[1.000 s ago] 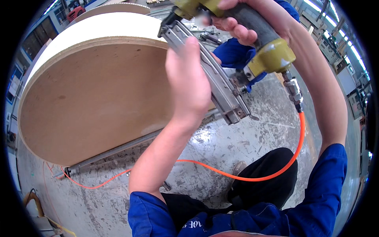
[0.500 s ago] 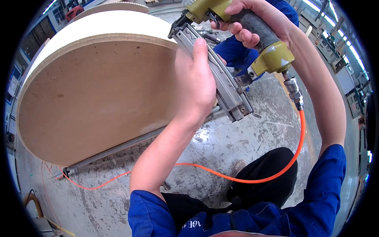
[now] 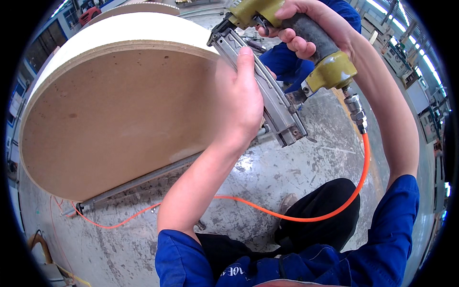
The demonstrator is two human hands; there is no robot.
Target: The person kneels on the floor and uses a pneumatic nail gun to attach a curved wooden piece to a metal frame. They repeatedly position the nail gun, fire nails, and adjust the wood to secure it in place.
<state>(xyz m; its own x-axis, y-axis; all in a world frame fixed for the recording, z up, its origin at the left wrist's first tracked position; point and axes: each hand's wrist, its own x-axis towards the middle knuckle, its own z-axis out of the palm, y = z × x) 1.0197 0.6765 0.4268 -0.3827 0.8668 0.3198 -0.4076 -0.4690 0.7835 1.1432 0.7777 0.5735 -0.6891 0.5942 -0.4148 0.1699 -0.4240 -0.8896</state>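
- I am seeing the right hand (image 3: 329, 20) grasping the dark handle of the nail gun (image 3: 311, 33), its fingers curling round near the trigger.
- The left hand (image 3: 245, 98) is clasping the gun's silver magazine (image 3: 278, 104), the thumb lying along it, most fingers hiding behind.
- The 2 hands are holding the gun tilted above the floor (image 3: 267, 177), in front of the large rounded board's (image 3: 119, 105) right side; its top is running out of view.
- An orange hose (image 3: 306, 219) is hanging from the metal coupling (image 3: 355, 109) and curving left.
- A metal bar (image 3: 143, 177) is running along the board's lower edge.
- Beyond the gun, I am seeing another person's blue clothing (image 3: 287, 64).
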